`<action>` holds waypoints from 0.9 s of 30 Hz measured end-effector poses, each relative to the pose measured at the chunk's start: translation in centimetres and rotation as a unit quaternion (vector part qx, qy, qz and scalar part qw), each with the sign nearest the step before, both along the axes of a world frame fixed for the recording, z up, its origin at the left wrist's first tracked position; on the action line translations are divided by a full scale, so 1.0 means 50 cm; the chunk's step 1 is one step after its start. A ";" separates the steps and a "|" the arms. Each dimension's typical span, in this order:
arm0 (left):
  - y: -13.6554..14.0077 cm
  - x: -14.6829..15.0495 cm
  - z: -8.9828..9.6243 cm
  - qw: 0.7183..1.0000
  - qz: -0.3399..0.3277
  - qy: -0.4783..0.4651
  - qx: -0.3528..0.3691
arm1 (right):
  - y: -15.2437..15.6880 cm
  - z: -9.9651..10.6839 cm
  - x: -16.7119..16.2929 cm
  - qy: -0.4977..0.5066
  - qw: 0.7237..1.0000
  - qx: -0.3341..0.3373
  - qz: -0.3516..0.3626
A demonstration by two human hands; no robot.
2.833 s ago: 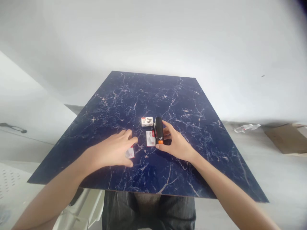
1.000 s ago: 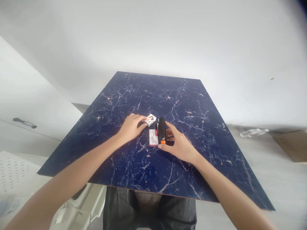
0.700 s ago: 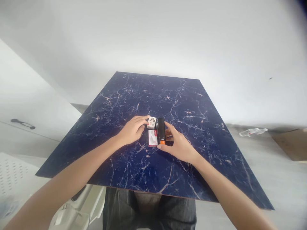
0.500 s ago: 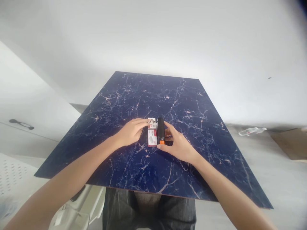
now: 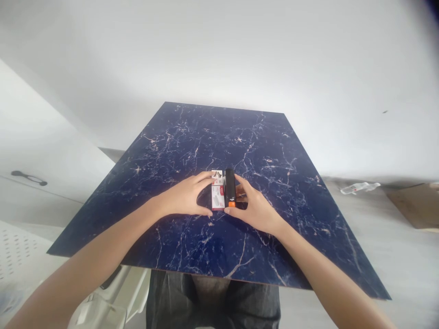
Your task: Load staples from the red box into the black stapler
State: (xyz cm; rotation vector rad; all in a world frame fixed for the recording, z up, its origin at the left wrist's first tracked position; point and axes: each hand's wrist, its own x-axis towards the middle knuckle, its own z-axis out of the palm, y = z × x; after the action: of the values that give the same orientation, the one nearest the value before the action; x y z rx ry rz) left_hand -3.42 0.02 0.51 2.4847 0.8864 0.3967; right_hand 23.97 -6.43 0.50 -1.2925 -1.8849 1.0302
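Side by side near the middle of the dark blue marbled tabletop (image 5: 212, 137) are two small white-and-red boxes, which look like staple boxes, and a black stapler with an orange end (image 5: 230, 187). The upper box (image 5: 217, 176) lies end to end with the lower box (image 5: 217, 197), and the stapler runs along their right side. My left hand (image 5: 187, 194) is open at the left of the boxes, fingertips at the upper box and thumb stretched out by the lower box's near corner. My right hand (image 5: 254, 203) grips the stapler, thumb at its orange end and fingers along its right side.
A white wall (image 5: 219, 55) stands behind the table. On the floor to the right are a crumpled clear plastic piece (image 5: 360, 188) and a brown cardboard piece (image 5: 416, 205). A white cabinet with a dark handle (image 5: 29, 177) stands at the left.
My left thumb has swung out and toward me, from beneath the fingers to beside the lower box's near corner. My right hand and the stapler have stayed almost still.
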 end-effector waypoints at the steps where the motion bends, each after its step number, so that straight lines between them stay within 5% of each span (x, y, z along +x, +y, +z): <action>1: -0.004 0.004 -0.001 1.000 0.005 -0.003 0.002 | 0.000 0.000 0.000 0.000 1.000 0.001 -0.001; 27: 0.001 0.006 -0.014 1.000 0.007 -0.012 0.000 | -0.002 -0.004 0.007 -0.018 1.000 0.008 -0.007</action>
State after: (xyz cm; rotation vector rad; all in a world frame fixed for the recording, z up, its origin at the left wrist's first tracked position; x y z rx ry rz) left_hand -3.14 0.05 -0.17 2.4704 0.8940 0.4304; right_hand 24.29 -6.54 0.29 -1.3214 -1.9034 0.9887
